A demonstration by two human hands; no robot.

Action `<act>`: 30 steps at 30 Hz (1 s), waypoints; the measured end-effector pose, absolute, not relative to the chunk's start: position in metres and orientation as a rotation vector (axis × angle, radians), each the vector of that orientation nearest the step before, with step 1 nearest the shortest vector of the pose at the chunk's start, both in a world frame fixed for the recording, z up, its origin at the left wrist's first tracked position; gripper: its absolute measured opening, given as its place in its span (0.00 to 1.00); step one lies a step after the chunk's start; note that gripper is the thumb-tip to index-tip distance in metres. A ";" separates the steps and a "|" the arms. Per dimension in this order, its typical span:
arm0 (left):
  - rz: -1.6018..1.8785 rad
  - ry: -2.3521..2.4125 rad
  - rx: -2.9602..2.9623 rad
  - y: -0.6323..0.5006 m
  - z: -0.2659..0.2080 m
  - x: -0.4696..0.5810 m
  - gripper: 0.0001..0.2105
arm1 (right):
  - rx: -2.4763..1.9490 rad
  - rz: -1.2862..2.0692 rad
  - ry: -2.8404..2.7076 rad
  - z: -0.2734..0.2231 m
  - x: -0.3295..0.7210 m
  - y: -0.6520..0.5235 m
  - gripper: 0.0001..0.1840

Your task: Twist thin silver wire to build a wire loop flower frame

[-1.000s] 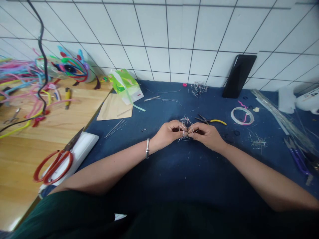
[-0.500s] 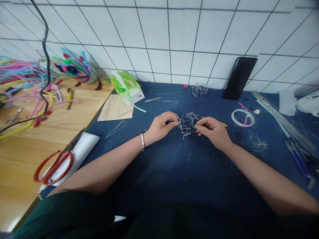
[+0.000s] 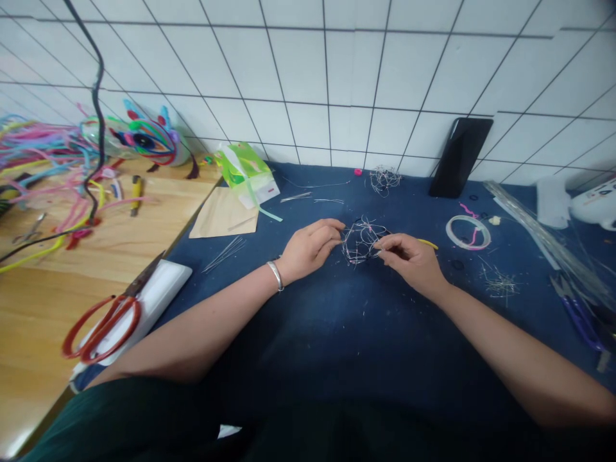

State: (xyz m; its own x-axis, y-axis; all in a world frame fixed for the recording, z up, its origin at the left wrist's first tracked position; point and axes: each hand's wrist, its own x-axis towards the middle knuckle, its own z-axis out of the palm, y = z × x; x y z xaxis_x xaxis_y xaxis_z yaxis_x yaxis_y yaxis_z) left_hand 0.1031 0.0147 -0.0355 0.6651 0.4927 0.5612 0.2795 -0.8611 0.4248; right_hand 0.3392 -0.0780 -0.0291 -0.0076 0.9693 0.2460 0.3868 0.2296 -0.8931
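Note:
A tangled openwork shape of thin silvery wire (image 3: 357,247), with small pinkish beads on it, sits between my hands over the dark blue cloth. My left hand (image 3: 310,250), with a silver bangle at the wrist, has its fingers curled together at the shape's left edge; its thumb is mostly hidden. My right hand (image 3: 414,264) pinches the wire at the right side between thumb and fingertips. A thin yellow piece (image 3: 428,244) shows behind the right hand, partly covered. Farther back lies a second wire tangle (image 3: 385,179), beside a small red object (image 3: 357,172).
Red-handled scissors (image 3: 103,327) lie on a white box at left. Loose wires (image 3: 224,253), a brown paper (image 3: 224,215) and a green packet (image 3: 248,173) are nearby. A phone (image 3: 461,157) leans on the wall. A clear ring roll (image 3: 468,232) and purple-handled pliers (image 3: 577,314) lie right.
My left hand has turned more palm-down, and its thumb has slipped largely out of sight. The wire shape has turned slightly. More of the yellow piece shows behind my right hand.

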 end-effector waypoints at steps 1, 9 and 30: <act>1.016 0.604 2.595 0.015 -0.035 0.103 0.04 | -1.310 0.782 -1.574 -0.030 0.340 -0.077 0.06; 1.092 0.576 2.675 0.013 -0.037 0.103 0.05 | -1.325 0.774 -1.631 -0.033 0.341 -0.074 0.04; 1.156 0.602 2.547 0.002 -0.034 0.110 0.04 | -1.301 0.890 -1.446 -0.035 0.337 -0.076 0.04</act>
